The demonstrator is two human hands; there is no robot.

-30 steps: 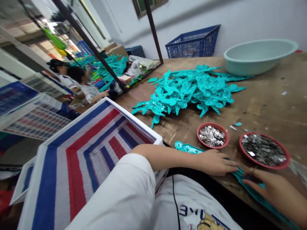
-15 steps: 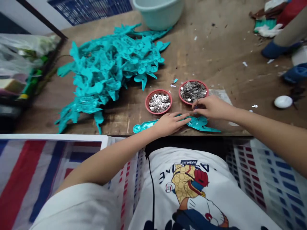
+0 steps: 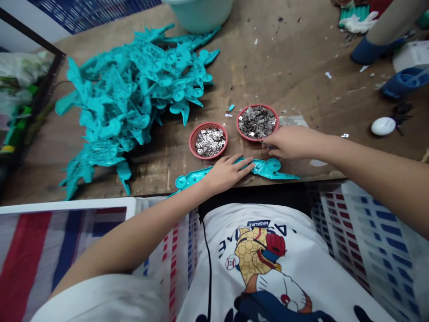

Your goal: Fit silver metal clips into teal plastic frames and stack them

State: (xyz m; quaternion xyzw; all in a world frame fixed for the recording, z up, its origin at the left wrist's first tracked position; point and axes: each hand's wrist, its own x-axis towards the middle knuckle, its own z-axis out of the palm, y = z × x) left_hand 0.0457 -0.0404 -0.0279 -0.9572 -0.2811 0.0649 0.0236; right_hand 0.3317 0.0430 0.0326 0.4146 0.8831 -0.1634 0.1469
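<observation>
Left hand [image 3: 228, 173] lies splayed on a turquoise part [image 3: 268, 168]. Right hand [image 3: 292, 142], grip unclear, is at a red basket's [image 3: 277, 126] 4 o'clock.

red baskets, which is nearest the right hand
The right red basket, close to the right hand; the left red basket sits farther away, near the left hand.

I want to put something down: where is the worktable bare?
Widest patch: beyond the right red basket, between the mint tub and the blue-based post, though small scraps dot it. Narrower: between the turquoise pile and the left red basket. Crowded: the near edge, where the left hand lies on a turquoise part, with the right hand nearby.
</observation>
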